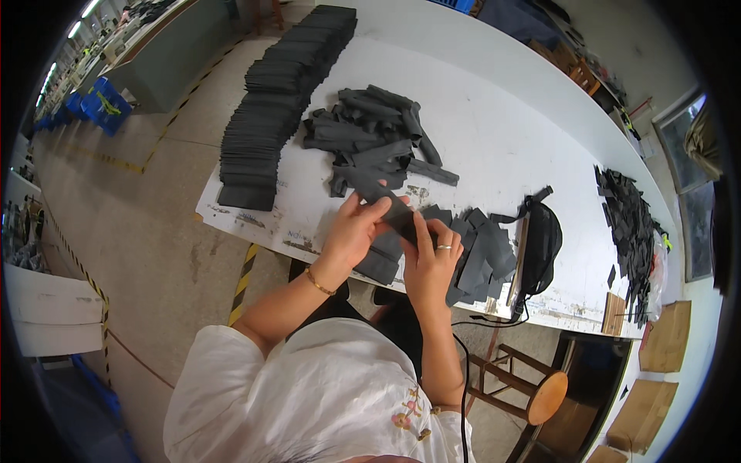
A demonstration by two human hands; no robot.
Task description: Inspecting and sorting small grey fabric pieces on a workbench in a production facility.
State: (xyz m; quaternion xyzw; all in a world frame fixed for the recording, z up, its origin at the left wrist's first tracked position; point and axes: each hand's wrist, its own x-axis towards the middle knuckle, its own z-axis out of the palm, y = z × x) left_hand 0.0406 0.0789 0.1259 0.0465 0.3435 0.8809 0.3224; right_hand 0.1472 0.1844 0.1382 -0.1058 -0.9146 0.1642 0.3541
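A dark grey fabric strip [397, 216] is stretched at a slant between my two hands, above the near edge of the white table. My left hand [356, 229] grips its middle, thumb on top. At its lower right end, my right hand [432, 248], with a ring on one finger, pinches the strip. Behind my hands lies a loose heap of rolled dark strips [370, 127]. Flat dark pieces [485, 258] are spread to the right of my right hand, and another flat stack [378, 266] sits partly hidden under my hands.
A long row of stacked dark pieces [262, 123] runs along the table's left side. A black mesh bag [544, 251] with a cable lies at right, beyond it a pile of dark scraps [625, 224]. A wooden stool [546, 397] stands below the table [478, 100].
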